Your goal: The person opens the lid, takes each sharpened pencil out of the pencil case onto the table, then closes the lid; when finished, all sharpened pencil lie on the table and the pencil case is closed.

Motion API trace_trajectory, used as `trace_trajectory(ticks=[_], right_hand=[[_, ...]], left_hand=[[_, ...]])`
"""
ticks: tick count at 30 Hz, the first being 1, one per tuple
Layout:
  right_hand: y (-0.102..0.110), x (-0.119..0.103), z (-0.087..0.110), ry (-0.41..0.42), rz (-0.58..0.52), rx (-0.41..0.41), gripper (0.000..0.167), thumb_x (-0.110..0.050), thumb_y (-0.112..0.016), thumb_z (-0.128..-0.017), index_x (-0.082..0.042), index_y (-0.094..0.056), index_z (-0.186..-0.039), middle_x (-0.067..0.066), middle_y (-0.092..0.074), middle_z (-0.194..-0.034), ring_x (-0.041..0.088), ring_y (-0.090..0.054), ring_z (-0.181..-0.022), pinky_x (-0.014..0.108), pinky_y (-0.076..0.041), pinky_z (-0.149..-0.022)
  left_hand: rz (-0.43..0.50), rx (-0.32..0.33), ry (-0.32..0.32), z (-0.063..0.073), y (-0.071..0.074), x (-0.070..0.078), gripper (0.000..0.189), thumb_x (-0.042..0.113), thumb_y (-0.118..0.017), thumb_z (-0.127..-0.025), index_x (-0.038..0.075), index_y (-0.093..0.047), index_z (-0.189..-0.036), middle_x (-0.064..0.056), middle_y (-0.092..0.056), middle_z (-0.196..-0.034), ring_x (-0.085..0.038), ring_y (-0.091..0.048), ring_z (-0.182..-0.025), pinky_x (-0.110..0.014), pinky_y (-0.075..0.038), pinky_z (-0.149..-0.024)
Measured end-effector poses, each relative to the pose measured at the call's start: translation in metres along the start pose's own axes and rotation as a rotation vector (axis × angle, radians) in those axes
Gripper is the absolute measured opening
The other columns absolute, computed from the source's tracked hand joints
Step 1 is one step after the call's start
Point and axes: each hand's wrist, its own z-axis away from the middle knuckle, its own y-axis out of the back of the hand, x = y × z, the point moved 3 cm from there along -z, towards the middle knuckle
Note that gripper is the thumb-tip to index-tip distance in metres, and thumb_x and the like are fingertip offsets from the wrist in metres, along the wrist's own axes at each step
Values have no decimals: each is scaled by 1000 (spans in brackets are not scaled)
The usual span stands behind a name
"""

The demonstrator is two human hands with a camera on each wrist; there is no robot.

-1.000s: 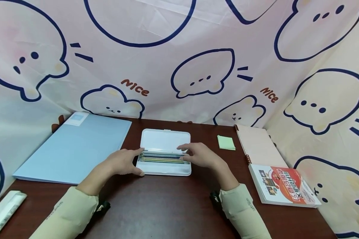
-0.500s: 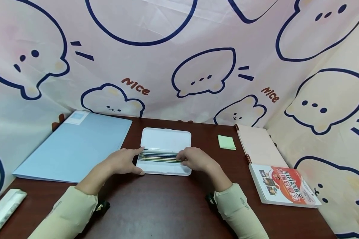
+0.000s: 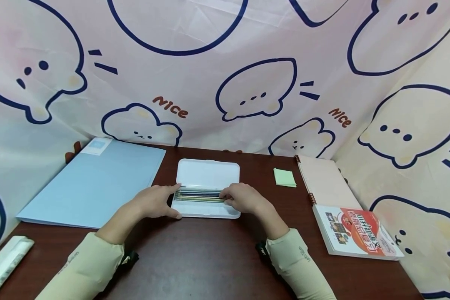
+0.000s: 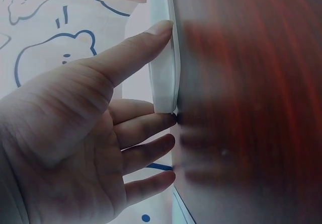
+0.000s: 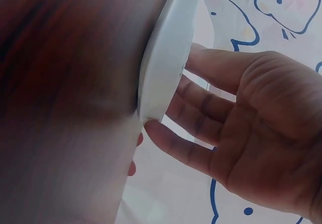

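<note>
A white pencil case (image 3: 205, 211) lies with its lid (image 3: 208, 173) raised on the brown table, several long thin pencils (image 3: 196, 196) side by side inside it. My left hand (image 3: 153, 202) holds the case's left end. In the left wrist view its thumb presses the front wall of the case (image 4: 163, 78), while the other fingers stand at the end. My right hand (image 3: 246, 198) reaches in from the right, thumb and fingers pinched at the pencils' right ends. In the right wrist view, the wall of the case (image 5: 163, 58) hides the thumb and fingertips of that hand (image 5: 271, 118).
A large light-blue folder (image 3: 105, 183) lies at the left, and a white oblong item (image 3: 7, 264) at the front left. Green sticky notes (image 3: 284, 177), a spiral notebook (image 3: 328, 181) and a red-and-white book (image 3: 360, 231) are on the right. Printed cloth hangs behind.
My right hand has moved left and down onto the pencils, and its spread fingers have drawn together there. The left hand stays at the case's left end.
</note>
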Motion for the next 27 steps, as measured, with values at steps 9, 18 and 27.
trace_trajectory(ticks=[9, 18, 27], right_hand=[[1, -8, -6, -57, 44, -21, 19, -14, -66, -98, -16, -76, -114, 1, -74, -112, 15, -59, -89, 33, -51, -81], [2, -9, -3, -62, 0, -15, 17, -16, -67, -98, -16, -75, -113, 2, -66, -110, 15, -59, -92, 34, -52, -79], [7, -1, -6, -62, 23, 83, 25, -14, -66, -98, -17, -75, -122, 3, -72, -115, 18, -66, -103, 39, -55, -87]], left_hand=[[4, -8, 2, -1, 0, -2, 97, 51, -85, -76, 8, -45, -153, -18, -61, -141, -34, -60, -120, -56, -50, -98], [4, -5, 4, -1, -1, -2, 97, 51, -85, -76, 8, -44, -153, -18, -61, -141, -34, -60, -121, -57, -49, -99], [8, -6, 5, -1, -1, -2, 98, 51, -85, -77, 8, -43, -154, -18, -60, -143, -35, -59, -124, -57, -48, -100]])
